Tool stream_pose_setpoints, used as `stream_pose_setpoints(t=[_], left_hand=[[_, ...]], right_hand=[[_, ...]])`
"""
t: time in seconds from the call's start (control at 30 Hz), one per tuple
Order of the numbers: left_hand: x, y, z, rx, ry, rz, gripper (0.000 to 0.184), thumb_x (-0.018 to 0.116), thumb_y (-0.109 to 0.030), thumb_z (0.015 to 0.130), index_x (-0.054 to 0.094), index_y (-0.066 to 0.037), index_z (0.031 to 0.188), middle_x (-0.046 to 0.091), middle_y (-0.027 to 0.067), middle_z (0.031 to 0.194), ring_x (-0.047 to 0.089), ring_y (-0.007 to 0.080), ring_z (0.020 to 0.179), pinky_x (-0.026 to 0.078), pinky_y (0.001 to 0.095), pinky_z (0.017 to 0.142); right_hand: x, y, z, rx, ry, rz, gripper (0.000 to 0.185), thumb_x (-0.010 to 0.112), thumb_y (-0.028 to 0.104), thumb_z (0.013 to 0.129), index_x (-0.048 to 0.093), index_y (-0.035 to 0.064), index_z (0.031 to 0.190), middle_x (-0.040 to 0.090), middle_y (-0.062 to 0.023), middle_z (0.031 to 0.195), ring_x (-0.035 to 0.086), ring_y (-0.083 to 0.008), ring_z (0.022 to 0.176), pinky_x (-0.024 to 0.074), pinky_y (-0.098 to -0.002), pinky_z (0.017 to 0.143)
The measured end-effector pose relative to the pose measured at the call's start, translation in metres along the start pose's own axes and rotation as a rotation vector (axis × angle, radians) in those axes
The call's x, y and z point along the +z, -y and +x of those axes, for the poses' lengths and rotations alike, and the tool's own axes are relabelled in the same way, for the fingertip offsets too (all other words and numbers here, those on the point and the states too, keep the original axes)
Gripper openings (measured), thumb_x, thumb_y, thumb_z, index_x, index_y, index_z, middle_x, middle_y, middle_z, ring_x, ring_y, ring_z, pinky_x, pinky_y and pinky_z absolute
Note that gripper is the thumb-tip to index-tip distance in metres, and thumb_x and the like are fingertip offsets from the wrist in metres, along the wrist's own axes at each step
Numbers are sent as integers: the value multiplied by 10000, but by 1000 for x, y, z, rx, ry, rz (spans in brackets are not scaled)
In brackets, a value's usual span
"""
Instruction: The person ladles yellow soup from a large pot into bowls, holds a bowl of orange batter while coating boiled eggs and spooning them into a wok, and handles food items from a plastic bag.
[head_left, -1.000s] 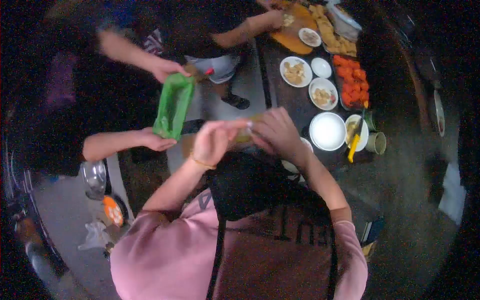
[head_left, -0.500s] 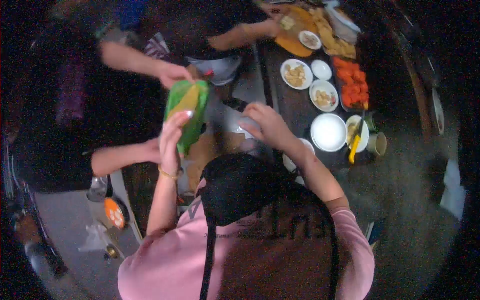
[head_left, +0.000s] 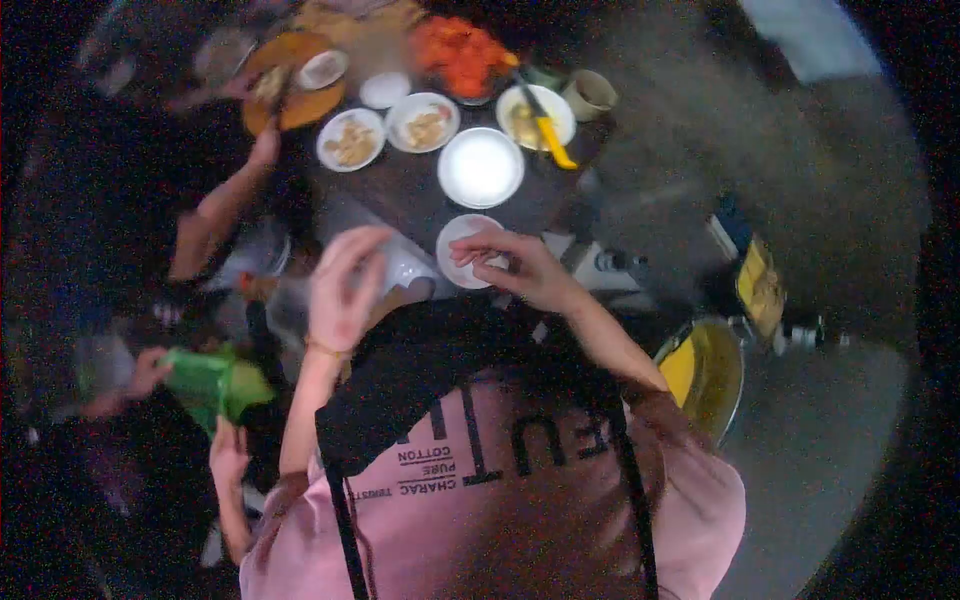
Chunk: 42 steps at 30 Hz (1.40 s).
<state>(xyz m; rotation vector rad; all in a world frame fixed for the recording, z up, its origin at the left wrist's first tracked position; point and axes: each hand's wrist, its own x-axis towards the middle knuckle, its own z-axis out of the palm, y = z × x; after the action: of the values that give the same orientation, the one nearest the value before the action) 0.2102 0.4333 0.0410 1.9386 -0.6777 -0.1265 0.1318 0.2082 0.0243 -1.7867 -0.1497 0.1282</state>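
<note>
The left hand point(head_left: 345, 290) of the person in the pink lettered shirt is raised and slightly blurred, fingers loosely curved, with nothing visible in its grasp; the right hand point(head_left: 530, 270) has its fingers and thumb parted, and it too seems to hold nothing. Those right fingers overlap a small round white bowl point(head_left: 470, 224) at the near edge of the dark table, though I can't tell whether they touch it. Between the hands, nearer the left, lies a pale, shiny piece point(head_left: 408, 265) whose material I can't make out. Just beyond the bowl sits a larger round white bowl point(head_left: 481, 168), and to its right a yellow-handled knife point(head_left: 550, 140) lies tilted across a white plate point(head_left: 560, 110), near a dull greenish-brown cup point(head_left: 590, 95). Farther out I see two round white plates of pale pieces, a small white dish point(head_left: 386, 90) and a heap of bright red-orange pieces point(head_left: 458, 55). A co-worker's hand point(head_left: 265, 145) is at the edge of an orange board point(head_left: 310, 103). Well to the left, another person's two hands hold a bright green tray point(head_left: 200, 385), tilted. Off to the right stands a metal-rimmed vessel point(head_left: 740, 370) with something yellow inside.
</note>
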Motion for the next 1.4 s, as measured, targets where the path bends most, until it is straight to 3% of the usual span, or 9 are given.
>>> stream_pose_setpoints(t=[0.27,0.67,0.8,0.87,0.97,1.1,1.27,1.37,1.4], left_hand=[[76,-58,66,836,384,18,277,663,-174,621,601,-88,877,564,33,919,511,186,808,346,300,697],[129,-36,73,934,636,45,104,595,-205,694,625,-110,728,588,19,739,537,186,681,362,298,643],[144,38,81,768,592,76,148,581,-245,719,632,-106,734,583,43,686,544,211,634,398,307,618],[138,71,80,287,647,44,177,603,-256,717,631,-83,742,582,72,674,549,227,618,426,311,597],[120,121,79,25,644,-71,210,623,-272,709,623,-63,739,575,93,680,544,232,624,433,302,591],[106,213,48,79,464,128,180,654,-184,673,593,-21,721,563,82,716,529,228,683,421,326,627],[97,312,16,200,42,332,167,572,-189,711,557,-26,743,563,106,707,519,287,705,401,394,633],[76,312,134,-478,392,125,305,416,-277,793,549,-71,975,567,177,914,533,291,880,404,352,743],[64,311,133,-399,292,205,301,407,-271,799,546,-68,974,558,183,938,534,290,878,403,348,745]], right_hand=[[4,29,-58,30,-453,-242,226,531,21,727,520,-8,951,563,-98,920,527,-190,880,392,-297,793],[38,-41,-78,265,-675,28,211,538,42,687,554,8,895,588,-141,864,566,-239,818,439,-334,739],[37,-166,-86,329,-727,124,303,586,108,725,529,13,1007,589,-79,907,553,-168,831,422,-273,750],[35,-187,-85,906,-708,-216,415,584,306,739,524,10,1024,591,-82,892,548,-171,858,421,-263,757],[42,-214,-73,1112,-598,-15,529,537,464,735,535,11,1009,596,-105,842,580,-173,743,466,-266,629],[49,-276,-50,958,-711,69,480,528,453,752,551,23,965,599,-97,709,557,-164,469,421,-280,346],[15,-349,-68,744,-492,-46,336,552,250,763,536,-17,967,593,-103,687,560,-164,526,461,-290,465],[-36,-318,-75,785,-491,-172,306,545,187,748,533,-39,955,592,-93,684,567,-169,557,465,-295,510],[-62,-300,-82,685,-497,-138,302,543,175,745,531,-42,955,589,-90,677,561,-165,532,464,-290,494]])
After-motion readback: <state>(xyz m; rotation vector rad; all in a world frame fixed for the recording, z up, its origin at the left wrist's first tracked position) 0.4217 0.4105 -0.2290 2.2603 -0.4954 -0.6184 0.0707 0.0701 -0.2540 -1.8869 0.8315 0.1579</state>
